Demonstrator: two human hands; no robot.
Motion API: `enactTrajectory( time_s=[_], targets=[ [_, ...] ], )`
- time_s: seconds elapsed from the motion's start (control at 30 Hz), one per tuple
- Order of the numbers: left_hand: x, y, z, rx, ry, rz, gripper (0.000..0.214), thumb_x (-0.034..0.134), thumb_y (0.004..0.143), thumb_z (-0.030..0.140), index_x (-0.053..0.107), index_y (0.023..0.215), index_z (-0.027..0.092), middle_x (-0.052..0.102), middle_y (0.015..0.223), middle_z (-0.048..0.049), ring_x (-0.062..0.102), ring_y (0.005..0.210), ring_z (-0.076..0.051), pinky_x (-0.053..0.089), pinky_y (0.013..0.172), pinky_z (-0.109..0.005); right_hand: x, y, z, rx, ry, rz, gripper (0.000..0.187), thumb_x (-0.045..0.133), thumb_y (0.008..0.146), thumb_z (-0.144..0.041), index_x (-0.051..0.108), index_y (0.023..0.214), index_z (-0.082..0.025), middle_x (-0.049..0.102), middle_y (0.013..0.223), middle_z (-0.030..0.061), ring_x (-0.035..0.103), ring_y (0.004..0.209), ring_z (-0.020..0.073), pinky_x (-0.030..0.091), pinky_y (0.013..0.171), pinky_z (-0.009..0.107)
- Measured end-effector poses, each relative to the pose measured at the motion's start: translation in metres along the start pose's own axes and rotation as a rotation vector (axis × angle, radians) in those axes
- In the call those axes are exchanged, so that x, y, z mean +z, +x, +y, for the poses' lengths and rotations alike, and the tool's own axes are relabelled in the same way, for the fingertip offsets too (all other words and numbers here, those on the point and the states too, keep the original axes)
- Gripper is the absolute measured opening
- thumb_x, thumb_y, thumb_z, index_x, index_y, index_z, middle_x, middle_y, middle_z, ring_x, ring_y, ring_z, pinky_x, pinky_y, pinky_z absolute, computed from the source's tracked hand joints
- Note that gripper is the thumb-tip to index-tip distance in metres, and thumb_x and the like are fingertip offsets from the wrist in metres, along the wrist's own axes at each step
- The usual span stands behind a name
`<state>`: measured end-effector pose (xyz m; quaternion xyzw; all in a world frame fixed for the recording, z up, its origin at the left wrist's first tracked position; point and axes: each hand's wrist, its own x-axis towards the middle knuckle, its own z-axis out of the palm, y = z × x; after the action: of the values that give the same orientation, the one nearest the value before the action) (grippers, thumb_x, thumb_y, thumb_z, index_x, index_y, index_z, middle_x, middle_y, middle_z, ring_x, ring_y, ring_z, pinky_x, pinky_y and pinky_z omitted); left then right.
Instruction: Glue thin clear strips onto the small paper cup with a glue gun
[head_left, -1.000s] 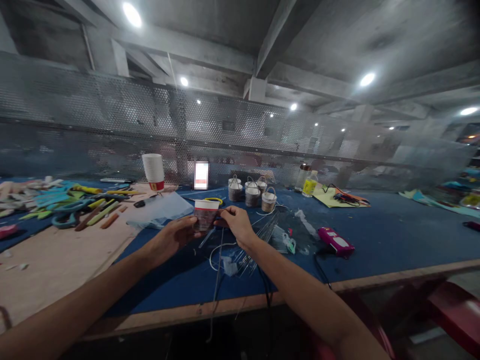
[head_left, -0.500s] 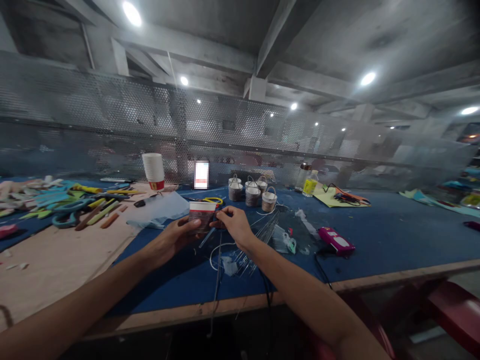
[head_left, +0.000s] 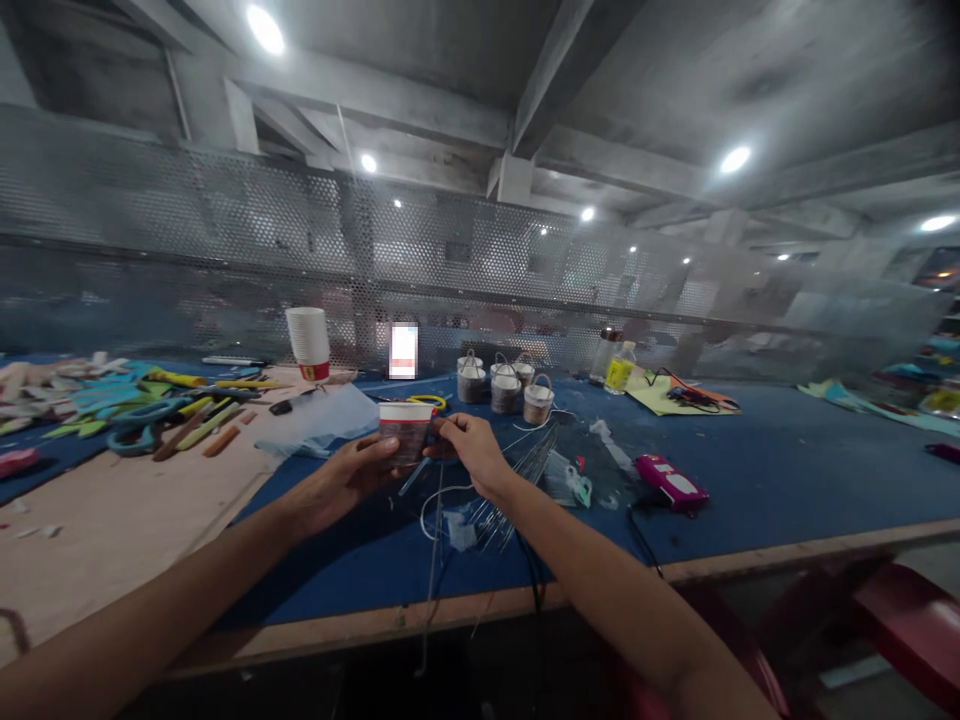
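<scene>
I hold a small paper cup (head_left: 405, 430) with a white rim and a dark patterned wall above the blue table (head_left: 787, 470). My left hand (head_left: 352, 478) is wrapped round the cup's left side. My right hand (head_left: 469, 450) pinches at the cup's right side; what its fingertips grip is too small to make out. A thin wire (head_left: 433, 560) hangs down from below the cup. Loose wires and clear plastic scraps (head_left: 510, 490) lie under my hands.
Several small wrapped cups with wire handles (head_left: 504, 385) stand behind. A stack of white cups (head_left: 307, 342), scissors and coloured sticks (head_left: 150, 420) lie on the left board. A pink tool (head_left: 671, 480), bottles (head_left: 619, 365) and a perforated metal screen (head_left: 225, 260) are beyond.
The cup rose slightly and both hands shifted a little around it; nothing else moved.
</scene>
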<state>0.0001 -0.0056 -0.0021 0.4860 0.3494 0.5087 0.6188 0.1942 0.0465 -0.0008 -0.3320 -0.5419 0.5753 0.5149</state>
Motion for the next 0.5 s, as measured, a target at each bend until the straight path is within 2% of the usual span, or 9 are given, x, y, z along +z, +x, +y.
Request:
enactTrajectory(
  time_s=[0.17, 0.27, 0.37, 0.5],
  targets=[
    [0.003, 0.001, 0.001, 0.01, -0.035, 0.001, 0.045, 0.085, 0.085, 0.036, 0.08, 0.126, 0.017, 0.078, 0.135, -0.0151, 0.072, 0.126, -0.033, 0.058, 0.102, -0.035, -0.003, -0.001, -0.002, -0.078, -0.129, 0.006, 0.032, 0.065, 0.094, -0.047, 0.067, 0.081, -0.018, 0.074, 0.086, 0.002, 0.069, 0.058, 0.015, 0.056, 0.063, 0.029],
    [0.0, 0.005, 0.0, 0.04, -0.055, 0.02, 0.042, 0.085, 0.085, 0.034, 0.081, 0.124, 0.018, 0.076, 0.138, -0.0145, 0.072, 0.127, -0.032, 0.057, 0.105, -0.036, -0.004, -0.004, -0.004, -0.174, -0.262, 0.007, 0.026, 0.062, 0.098, -0.04, 0.066, 0.083, -0.019, 0.074, 0.088, 0.0017, 0.071, 0.062, 0.0153, 0.055, 0.067, 0.028],
    [-0.006, 0.011, -0.004, 0.064, -0.078, 0.024, 0.04, 0.086, 0.084, 0.031, 0.081, 0.122, 0.019, 0.078, 0.135, -0.0142, 0.073, 0.124, -0.031, 0.057, 0.104, -0.036, -0.002, -0.012, -0.004, -0.34, -0.43, -0.039, 0.019, 0.066, 0.097, -0.037, 0.068, 0.089, -0.02, 0.073, 0.087, 0.0006, 0.072, 0.072, 0.0158, 0.055, 0.076, 0.029],
    [-0.011, 0.014, -0.007, 0.085, -0.091, 0.033, 0.036, 0.084, 0.086, 0.031, 0.081, 0.12, 0.019, 0.079, 0.133, -0.0135, 0.072, 0.125, -0.03, 0.059, 0.098, -0.035, 0.002, -0.022, -0.006, -0.606, -0.673, -0.09, 0.016, 0.067, 0.099, -0.036, 0.072, 0.095, -0.021, 0.072, 0.099, 0.0036, 0.07, 0.094, 0.0182, 0.053, 0.089, 0.03]
  ],
)
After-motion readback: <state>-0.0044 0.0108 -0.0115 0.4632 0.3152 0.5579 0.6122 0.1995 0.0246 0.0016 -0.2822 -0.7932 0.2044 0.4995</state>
